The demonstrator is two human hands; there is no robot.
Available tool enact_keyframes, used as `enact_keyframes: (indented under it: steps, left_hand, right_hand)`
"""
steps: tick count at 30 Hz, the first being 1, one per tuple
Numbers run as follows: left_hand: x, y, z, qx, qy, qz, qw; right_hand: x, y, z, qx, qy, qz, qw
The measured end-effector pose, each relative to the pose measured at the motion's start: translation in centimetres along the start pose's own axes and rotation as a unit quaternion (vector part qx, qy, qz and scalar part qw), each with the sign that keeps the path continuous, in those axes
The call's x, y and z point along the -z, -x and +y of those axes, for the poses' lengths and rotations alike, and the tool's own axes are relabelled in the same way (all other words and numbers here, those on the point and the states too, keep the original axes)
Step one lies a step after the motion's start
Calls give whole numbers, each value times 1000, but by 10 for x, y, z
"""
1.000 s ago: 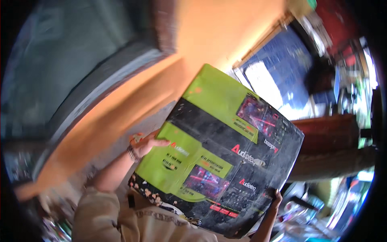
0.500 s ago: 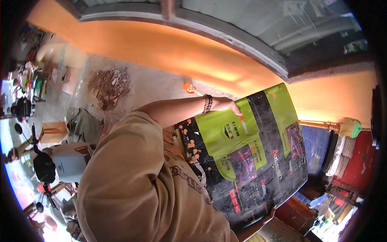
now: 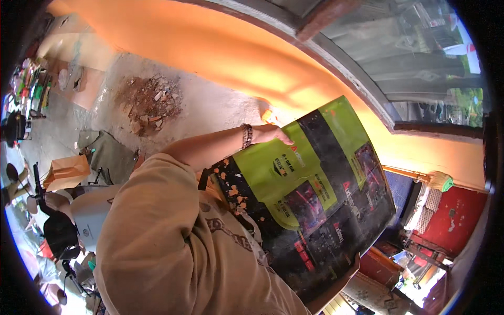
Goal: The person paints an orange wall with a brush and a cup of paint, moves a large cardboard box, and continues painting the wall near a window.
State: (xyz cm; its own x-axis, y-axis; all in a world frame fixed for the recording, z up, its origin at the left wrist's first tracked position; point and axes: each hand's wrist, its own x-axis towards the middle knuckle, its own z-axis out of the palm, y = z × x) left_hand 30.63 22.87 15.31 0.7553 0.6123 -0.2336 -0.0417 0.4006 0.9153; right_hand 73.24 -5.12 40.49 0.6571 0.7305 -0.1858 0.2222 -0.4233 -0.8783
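A large cardboard sheet (image 3: 310, 197), printed green and black and dotted with orange paint spots, is held tilted against my front. At its upper edge, my left hand (image 3: 274, 134) grips with the thumb over the printed face; its other fingers are hidden behind. A beaded bracelet (image 3: 247, 136) circles that wrist. Around the lower right edge curls my right hand (image 3: 355, 266), mostly covered by the sheet. Past my left hand, a small orange container (image 3: 269, 116) stands on the floor by the wall.
A rubble heap (image 3: 149, 102) lies on the concrete floor beside the orange wall (image 3: 173, 39). A motorbike (image 3: 65, 226) and an open brown carton (image 3: 68, 172) are at the left. A broom (image 3: 440, 181) and a red panel (image 3: 455, 218) are at the right, below a window (image 3: 415, 58).
The view has turned, and the cardboard sheet sits slightly further left and higher in it. Both hands keep their hold. More of the window and right side shows.
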Motion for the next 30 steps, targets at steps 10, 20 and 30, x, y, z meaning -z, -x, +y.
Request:
enact_keyframes:
  steps: [10,20,30]
  left_hand:
    - [-27,111,-5,40,194,143,970]
    - [-81,217,11,-27,402,300,865]
    - [-186,297,37,-47,396,440,804]
  right_hand:
    - [-22,-37,-68,-18,5,-110,994]
    - [-97,-120,-138,-91,42,-333,938]
    - [-146,-112,-209,-52,94,-423,900]
